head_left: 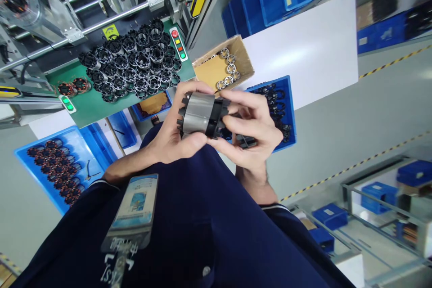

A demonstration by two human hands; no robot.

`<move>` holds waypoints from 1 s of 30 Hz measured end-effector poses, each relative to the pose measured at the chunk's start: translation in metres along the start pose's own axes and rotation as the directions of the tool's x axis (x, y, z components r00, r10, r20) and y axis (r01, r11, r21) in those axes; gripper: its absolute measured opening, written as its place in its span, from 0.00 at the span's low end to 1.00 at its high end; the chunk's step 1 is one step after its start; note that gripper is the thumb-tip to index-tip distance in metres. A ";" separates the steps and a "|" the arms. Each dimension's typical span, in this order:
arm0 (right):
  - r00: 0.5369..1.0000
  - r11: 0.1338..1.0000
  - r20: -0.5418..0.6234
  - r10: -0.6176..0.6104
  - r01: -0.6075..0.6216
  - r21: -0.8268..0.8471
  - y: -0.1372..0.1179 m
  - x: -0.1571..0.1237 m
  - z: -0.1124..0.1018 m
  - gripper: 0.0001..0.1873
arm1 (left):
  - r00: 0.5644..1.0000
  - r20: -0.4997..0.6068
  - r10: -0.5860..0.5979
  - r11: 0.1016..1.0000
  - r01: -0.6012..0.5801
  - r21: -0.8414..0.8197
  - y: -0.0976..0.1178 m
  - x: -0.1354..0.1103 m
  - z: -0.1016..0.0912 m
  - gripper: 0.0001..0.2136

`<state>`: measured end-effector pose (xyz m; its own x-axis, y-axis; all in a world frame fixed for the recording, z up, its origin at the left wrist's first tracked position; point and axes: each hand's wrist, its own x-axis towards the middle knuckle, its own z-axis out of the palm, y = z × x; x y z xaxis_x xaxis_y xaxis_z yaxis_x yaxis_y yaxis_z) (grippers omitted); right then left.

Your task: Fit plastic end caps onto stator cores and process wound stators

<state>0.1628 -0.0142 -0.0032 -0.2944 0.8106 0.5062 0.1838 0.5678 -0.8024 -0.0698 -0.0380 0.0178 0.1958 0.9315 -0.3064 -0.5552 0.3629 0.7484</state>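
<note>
Gripping metal core [199,114], left hand [168,139] curled round it; right hand [256,130] pinches black ring [220,117] at 3 o'clock. Ring probably seats best held square.

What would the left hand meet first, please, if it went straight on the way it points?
The left hand grips the stator core itself; past it, probably the cardboard box, though depth is unclear.

Stator core [198,114]: I read smooth, dull grey metal, with matt black plastic ends.
Box [209,72]: I see matt brown cardboard.
Bin [289,94]: I make out glossy blue plastic.
</note>
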 end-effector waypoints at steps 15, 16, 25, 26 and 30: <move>0.955 0.963 -0.158 -0.252 0.264 0.060 0.018 0.022 0.022 0.34 | 0.816 0.437 0.378 0.816 -0.517 0.259 -0.043 0.038 -0.033 0.56; 0.959 0.965 -0.148 -0.242 0.254 0.069 0.017 0.021 0.020 0.34 | 0.828 0.426 0.365 0.822 -0.502 0.271 -0.043 0.036 -0.032 0.54; 0.971 0.969 -0.057 -0.234 0.238 0.070 0.010 0.014 0.010 0.24 | 0.826 0.422 0.374 0.830 -0.501 0.247 -0.053 0.031 -0.034 0.54; 0.975 0.974 -0.049 -0.218 0.220 0.060 0.008 0.013 0.009 0.23 | 0.826 0.426 0.368 0.832 -0.497 0.247 -0.052 0.029 -0.034 0.54; 0.989 0.988 0.006 -0.150 0.150 0.037 -0.001 0.008 0.004 0.21 | 0.828 0.432 0.356 0.842 -0.485 0.235 -0.042 0.021 -0.035 0.53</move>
<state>0.1564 -0.0089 0.0003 -0.3246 0.7154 0.6188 0.1032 0.6771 -0.7286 -0.0702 -0.0347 -0.0404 0.3137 0.9111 0.2672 -0.3727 -0.1406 0.9172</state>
